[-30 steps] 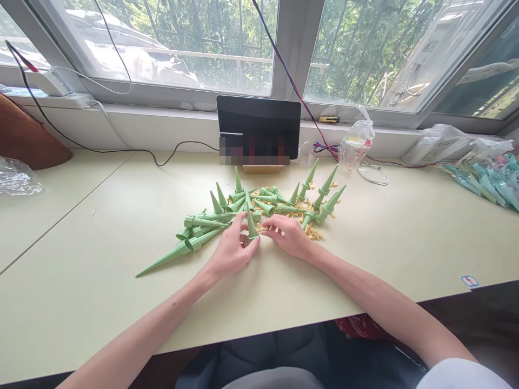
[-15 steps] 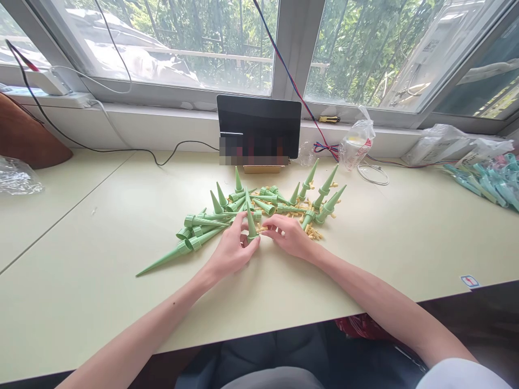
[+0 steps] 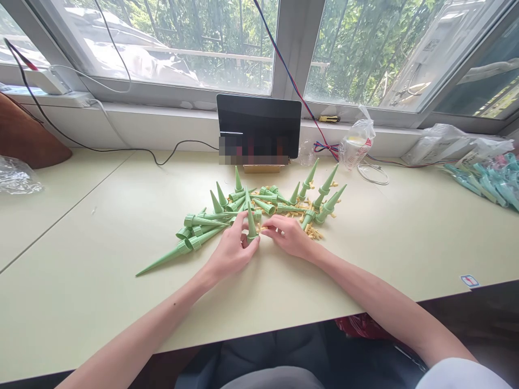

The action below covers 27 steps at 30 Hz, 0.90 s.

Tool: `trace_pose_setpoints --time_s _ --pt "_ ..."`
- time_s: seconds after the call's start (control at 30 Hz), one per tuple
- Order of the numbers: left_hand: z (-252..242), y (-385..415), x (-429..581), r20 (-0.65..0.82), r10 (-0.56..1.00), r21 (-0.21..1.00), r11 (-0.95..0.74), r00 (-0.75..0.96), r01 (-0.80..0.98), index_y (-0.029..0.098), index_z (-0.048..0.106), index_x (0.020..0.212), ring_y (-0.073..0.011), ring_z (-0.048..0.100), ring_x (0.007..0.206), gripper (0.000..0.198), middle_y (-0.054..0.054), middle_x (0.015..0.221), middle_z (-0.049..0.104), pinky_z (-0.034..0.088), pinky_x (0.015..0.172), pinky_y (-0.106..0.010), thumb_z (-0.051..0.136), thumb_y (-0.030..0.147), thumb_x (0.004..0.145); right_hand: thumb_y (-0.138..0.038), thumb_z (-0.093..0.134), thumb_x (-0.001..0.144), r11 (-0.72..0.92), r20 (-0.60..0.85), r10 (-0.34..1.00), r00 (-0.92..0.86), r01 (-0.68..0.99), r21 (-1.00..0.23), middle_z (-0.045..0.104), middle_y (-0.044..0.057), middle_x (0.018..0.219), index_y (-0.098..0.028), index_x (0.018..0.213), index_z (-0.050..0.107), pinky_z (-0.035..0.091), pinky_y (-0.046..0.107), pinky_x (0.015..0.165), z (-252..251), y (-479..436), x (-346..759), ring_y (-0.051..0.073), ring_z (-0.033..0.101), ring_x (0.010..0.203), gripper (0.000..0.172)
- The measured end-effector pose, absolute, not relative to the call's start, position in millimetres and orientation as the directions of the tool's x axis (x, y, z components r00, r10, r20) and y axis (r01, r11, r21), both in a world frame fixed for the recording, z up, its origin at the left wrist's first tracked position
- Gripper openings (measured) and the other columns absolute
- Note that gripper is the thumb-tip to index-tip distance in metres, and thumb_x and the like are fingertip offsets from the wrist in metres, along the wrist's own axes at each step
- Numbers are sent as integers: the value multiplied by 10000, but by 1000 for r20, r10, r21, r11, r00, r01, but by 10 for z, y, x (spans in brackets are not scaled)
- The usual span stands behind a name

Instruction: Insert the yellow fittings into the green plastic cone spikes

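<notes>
My left hand [image 3: 231,251] is closed round the base of a green plastic cone spike [image 3: 250,222], which stands tip up. My right hand [image 3: 290,236] is right beside it, fingers pinched on a small yellow piece [image 3: 262,228] at the spike's base. Behind both hands lies a pile of green spikes [image 3: 227,208], some lying flat, some upright. Small yellow pieces [image 3: 313,233] are scattered among them. A row of nested spikes [image 3: 174,254] stretches to the left on the pale table [image 3: 101,259].
A dark tablet [image 3: 258,127] leans against the window sill behind the pile. A black cable [image 3: 121,150] runs along the table's back. A clear plastic bag [image 3: 357,141] and a heap of teal plastic parts [image 3: 486,181] lie at the right.
</notes>
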<state>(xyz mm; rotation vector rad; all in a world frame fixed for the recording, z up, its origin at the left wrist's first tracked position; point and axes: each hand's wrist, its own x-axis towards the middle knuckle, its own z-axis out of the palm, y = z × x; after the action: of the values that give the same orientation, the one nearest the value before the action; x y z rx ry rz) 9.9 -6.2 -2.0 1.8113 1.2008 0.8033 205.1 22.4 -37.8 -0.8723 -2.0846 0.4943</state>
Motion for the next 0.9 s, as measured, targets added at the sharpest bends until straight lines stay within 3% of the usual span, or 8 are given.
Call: trace_pose_setpoints --time_s 0.4,0.9 --pt "-21 -66 106 93 929 860 -256 358 441 240 383 1323 -78 452 484 464 -19 918 636 399 463 -215 539 295 889 -287 536 991 673 507 738 -446 421 -608 645 22 768 -179 849 641 460 249 646 -395 233 2055 132 563 662 206" --pt "-14 -65 103 71 933 868 -232 352 440 248 377 1342 -77 460 492 486 -29 969 638 413 470 -216 549 306 891 -328 533 991 661 497 748 -439 428 -617 672 34 778 -182 874 664 481 260 641 -381 229 2050 143 582 650 229"
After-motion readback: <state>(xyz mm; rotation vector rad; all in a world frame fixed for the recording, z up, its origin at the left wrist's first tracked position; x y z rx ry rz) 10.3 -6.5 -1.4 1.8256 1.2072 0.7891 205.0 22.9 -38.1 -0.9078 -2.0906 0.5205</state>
